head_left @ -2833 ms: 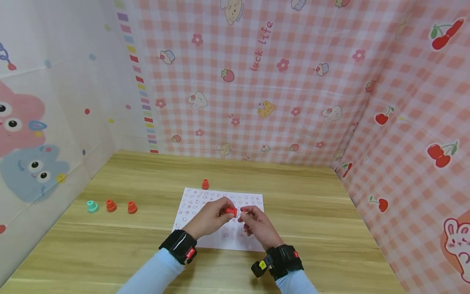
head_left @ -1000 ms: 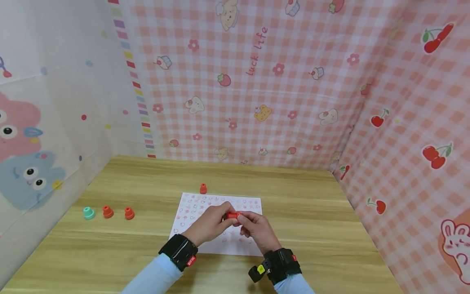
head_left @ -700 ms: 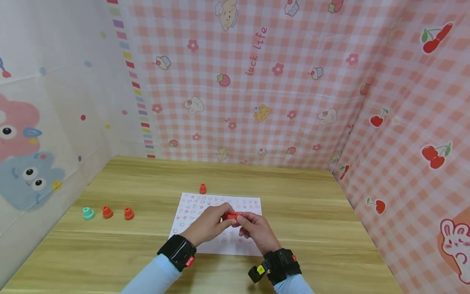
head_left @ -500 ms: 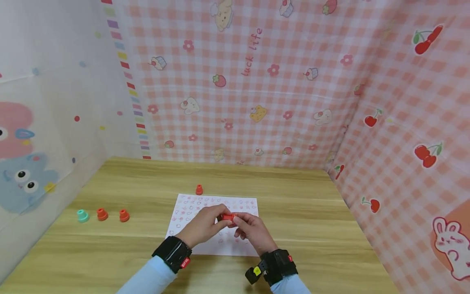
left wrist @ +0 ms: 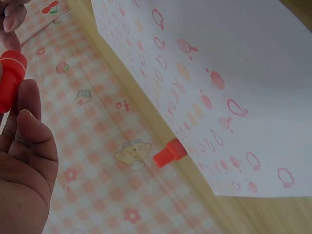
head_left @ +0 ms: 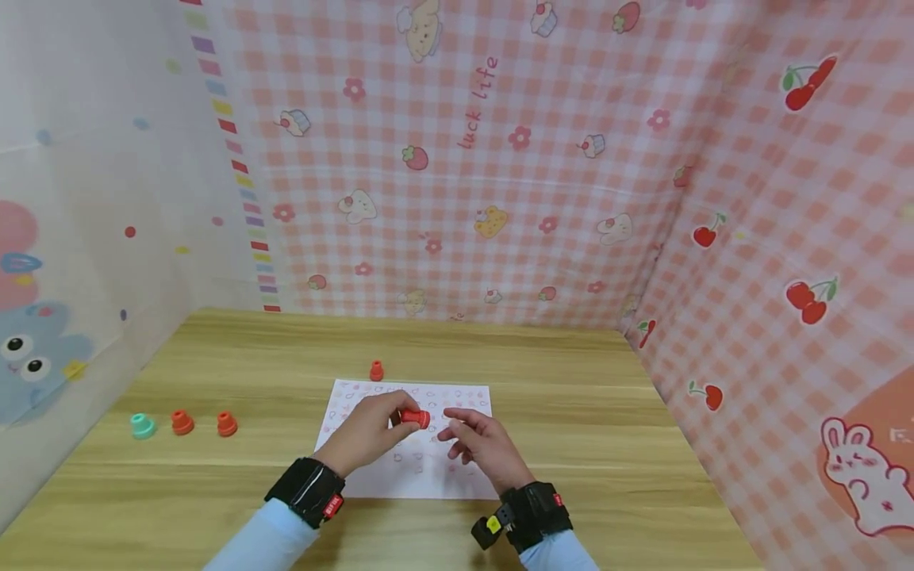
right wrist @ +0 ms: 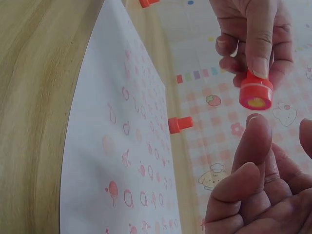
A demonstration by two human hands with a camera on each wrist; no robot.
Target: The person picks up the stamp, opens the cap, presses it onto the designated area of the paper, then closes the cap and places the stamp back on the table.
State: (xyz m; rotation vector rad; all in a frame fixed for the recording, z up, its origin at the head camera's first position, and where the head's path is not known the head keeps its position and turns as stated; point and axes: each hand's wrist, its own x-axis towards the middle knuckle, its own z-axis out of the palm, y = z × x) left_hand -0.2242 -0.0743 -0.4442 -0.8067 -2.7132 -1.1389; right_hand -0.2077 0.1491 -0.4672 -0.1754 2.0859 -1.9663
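Note:
My left hand [head_left: 364,432] pinches a red toy stamp [head_left: 416,418] by its handle, lying sideways above the sheet of paper [head_left: 421,485]. A thin pale line rings the stamp's wide part in the left wrist view, and the right wrist view shows a yellow and pink picture on its end. Just to the right hovers my right hand [head_left: 491,454], fingers loosely bent and apart, holding nothing; a small gap separates it from the stamp. Small pink and pale orange prints cover much of the paper.
Behind the paper's far edge stands another red stamp [head_left: 376,370]. On the left of the wooden table [head_left: 607,428] are a teal stamp [head_left: 143,426] and two red stamps [head_left: 226,424]. Patterned cloth walls [head_left: 457,182] enclose the back and sides.
Earlier, a pale gap showed between the red stamp and a red piece in my right fingers; then the parts met. My right hand has since let go, and my left hand has shifted left with the stamp.

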